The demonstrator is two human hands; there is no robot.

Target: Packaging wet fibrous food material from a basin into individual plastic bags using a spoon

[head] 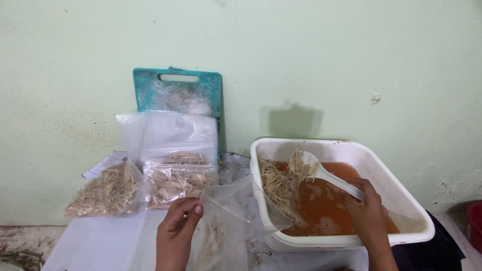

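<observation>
My left hand (176,226) pinches the rim of a clear plastic bag (228,221) and holds its mouth against the near left edge of a white rectangular tub (411,200). A few pale shreds lie inside the bag. My right hand (369,213) grips the handle of a white plastic ladle (329,175), its bowl raised over the tub and loaded with stringy shredded food. The tub holds orange-red liquid (326,206) and a heap of the same shreds (275,183) along its left side.
Two filled clear bags of shreds (108,190) (175,183) lie at the left on a white-covered surface (100,241). Empty clear bags (170,133) lean on a teal cutting board (178,90) against the pale green wall. A red object (474,223) sits at the far right.
</observation>
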